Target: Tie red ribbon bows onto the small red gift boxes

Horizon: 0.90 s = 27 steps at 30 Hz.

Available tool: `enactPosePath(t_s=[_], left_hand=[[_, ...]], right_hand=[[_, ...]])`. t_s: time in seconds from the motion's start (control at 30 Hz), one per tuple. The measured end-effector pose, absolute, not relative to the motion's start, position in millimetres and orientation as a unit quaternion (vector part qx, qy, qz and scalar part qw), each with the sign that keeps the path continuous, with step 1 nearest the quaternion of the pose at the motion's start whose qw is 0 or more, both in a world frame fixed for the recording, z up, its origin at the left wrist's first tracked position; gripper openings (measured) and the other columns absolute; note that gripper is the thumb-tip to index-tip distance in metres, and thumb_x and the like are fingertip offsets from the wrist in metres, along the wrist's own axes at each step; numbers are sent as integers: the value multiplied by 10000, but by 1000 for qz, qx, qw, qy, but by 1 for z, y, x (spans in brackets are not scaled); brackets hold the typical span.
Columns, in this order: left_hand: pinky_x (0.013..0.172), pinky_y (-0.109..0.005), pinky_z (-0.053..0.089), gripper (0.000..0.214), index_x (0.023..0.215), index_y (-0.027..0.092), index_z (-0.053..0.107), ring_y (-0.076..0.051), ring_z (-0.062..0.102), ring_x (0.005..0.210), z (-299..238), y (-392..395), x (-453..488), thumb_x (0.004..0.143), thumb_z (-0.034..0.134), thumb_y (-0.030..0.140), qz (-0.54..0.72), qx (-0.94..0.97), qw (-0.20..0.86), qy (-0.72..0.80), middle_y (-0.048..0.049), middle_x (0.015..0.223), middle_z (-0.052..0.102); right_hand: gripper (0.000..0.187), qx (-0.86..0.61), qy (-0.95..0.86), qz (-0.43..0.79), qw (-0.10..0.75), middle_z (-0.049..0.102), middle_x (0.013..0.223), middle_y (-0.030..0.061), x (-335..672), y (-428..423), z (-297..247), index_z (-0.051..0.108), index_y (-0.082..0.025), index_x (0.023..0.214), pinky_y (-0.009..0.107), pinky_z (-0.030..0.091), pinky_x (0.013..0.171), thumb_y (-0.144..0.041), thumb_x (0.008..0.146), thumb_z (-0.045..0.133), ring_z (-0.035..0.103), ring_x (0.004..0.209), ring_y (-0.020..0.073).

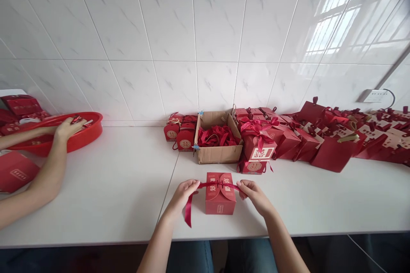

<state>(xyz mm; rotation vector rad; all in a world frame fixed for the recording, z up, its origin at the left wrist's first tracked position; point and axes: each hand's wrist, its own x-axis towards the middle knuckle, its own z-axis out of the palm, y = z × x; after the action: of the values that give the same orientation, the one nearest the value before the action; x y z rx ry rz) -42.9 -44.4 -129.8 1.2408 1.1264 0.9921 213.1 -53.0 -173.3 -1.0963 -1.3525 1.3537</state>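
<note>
A small red gift box [220, 205] with pale lettering stands on the white table in front of me. A dark red ribbon [188, 213] passes across its folded top flaps. My left hand [184, 194] pinches the ribbon on the left side, and one tail hangs down from there to the table. On the right side, my right hand [253, 193] pinches the ribbon's other end. Between the two hands the ribbon is stretched nearly straight over the box. Both hands are just beside the box, apart from its walls.
Behind the gift box is an open cardboard carton [221, 155] of red ribbons. Finished-looking red boxes [261, 138] and many red gift bags [331, 151] line the wall on the right. At left, another person's hands [68, 129] reach into a red plastic basin [85, 136].
</note>
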Motion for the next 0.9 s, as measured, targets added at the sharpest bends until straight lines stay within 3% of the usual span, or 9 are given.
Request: enactPosePath(t_s=[0.2, 0.33, 0.53, 0.67, 0.9], left_hand=[[490, -224, 257, 422, 539, 183, 469, -96, 345, 459, -134, -45, -57, 738, 599, 531, 367, 550, 558, 501, 55, 484, 374], [466, -229, 195, 465, 508, 187, 453, -93, 281, 440, -136, -43, -58, 713, 589, 582, 357, 555, 525, 537, 61, 464, 300], [529, -226, 297, 432, 533, 183, 466, -110, 381, 496, -133, -41, -80, 720, 604, 547, 357, 551, 539, 527, 31, 525, 430], [516, -209, 272, 385, 559, 180, 476, -100, 346, 503, -124, -45, -105, 721, 627, 495, 358, 572, 536, 507, 49, 530, 395], [571, -206, 321, 240, 674, 177, 591, -125, 423, 605, -109, -52, -135, 680, 693, 394, 299, 622, 519, 504, 26, 621, 486]], right_hand=[[438, -448, -577, 530, 431, 421, 526, -39, 231, -56, -164, 424, -188, 563, 265, 258, 566, -526, 799, 572, 338, 539, 107], [444, -475, -580, 508, 424, 429, 530, -37, 234, -55, -163, 434, -186, 572, 260, 259, 553, -549, 781, 583, 343, 536, 104], [334, -432, -591, 576, 364, 461, 615, -35, 252, -61, -164, 509, -180, 754, 258, 324, 590, -493, 772, 624, 420, 591, 113], [355, -428, -587, 597, 341, 417, 608, -61, 276, -69, -171, 513, -198, 883, 242, 298, 548, -450, 713, 697, 375, 566, 102], [282, -505, -604, 507, 349, 498, 663, -7, 309, -83, -165, 568, -189, 762, 283, 366, 637, -468, 784, 600, 452, 645, 146]])
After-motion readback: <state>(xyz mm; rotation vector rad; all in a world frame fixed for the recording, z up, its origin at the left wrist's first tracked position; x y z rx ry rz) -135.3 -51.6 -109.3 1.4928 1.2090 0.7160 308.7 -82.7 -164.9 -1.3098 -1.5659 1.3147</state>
